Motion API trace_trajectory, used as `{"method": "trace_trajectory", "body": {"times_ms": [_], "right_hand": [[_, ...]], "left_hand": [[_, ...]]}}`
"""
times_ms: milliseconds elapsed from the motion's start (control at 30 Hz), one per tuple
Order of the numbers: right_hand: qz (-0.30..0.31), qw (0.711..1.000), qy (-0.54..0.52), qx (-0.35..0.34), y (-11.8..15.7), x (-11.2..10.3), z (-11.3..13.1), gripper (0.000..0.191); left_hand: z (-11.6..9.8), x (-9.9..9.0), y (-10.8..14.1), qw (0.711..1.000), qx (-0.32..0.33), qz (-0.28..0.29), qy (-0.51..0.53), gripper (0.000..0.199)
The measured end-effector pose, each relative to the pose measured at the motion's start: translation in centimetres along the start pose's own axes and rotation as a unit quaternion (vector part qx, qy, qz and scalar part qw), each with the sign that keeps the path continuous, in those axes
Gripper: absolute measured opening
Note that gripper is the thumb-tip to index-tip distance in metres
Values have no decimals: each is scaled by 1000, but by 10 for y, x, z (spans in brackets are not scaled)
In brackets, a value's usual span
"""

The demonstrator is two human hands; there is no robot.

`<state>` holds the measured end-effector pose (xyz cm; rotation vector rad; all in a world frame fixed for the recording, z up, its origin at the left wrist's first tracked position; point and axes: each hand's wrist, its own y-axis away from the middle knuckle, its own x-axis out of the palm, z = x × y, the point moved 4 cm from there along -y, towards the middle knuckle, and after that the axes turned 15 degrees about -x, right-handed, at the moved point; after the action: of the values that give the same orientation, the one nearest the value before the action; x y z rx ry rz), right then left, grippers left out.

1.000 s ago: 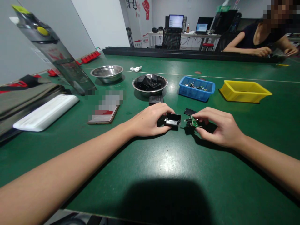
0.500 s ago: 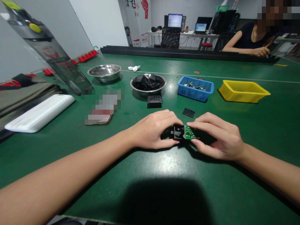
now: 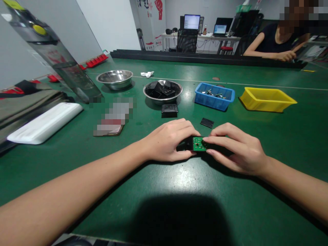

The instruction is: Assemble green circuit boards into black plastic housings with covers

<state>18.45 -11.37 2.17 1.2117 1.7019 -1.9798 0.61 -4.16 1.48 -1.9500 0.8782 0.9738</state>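
Note:
My left hand [image 3: 171,141] is closed round a small black plastic housing [image 3: 189,145], thumb on its near side and fingers on its far side. A green circuit board [image 3: 198,143] lies in the housing's open right part, its soldered face toward me. My right hand [image 3: 237,148] grips the board's right end between thumb and fingers, which hide that end. Just beyond my hands a thin flat black plate [image 3: 207,122] lies on the green table [image 3: 164,198]. A black case [image 3: 169,110] sits in front of a metal bowl [image 3: 162,99] of similar black cases.
Farther back stand a blue bin [image 3: 214,100] with small parts, a yellow bin [image 3: 266,104] and another metal bowl [image 3: 115,82]. A phone [image 3: 110,124], a white slab [image 3: 46,123] and a water bottle [image 3: 66,68] are at left. A person [image 3: 276,44] sits across the table.
The circuit board has moved left into the housing in my left hand. My right fingers have shifted slightly left with it.

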Motion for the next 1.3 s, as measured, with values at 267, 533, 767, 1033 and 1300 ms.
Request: {"method": "trace_trajectory", "body": {"times_ms": [267,533,767,1033,1300], "right_hand": [[-26,1000,-3,-15,2,2,4,17],[7,1000,-25,11,5,4,-2,19],[4,999,-25,44,7,1,-8,24],[49,971,124,198,35,-2,-67,22],[124,980,21,156,30,14,-60,20]], "left_hand": [[-1,1,0,1000,18,-14,0,28],[3,1,1,1000,19,-15,-7,30],[6,-2,0,1000,-11,-19,-6,33],[26,-9,-2,994,-101,-37,-14,34],[37,-9,-5,988,-152,-30,-19,35]]}}
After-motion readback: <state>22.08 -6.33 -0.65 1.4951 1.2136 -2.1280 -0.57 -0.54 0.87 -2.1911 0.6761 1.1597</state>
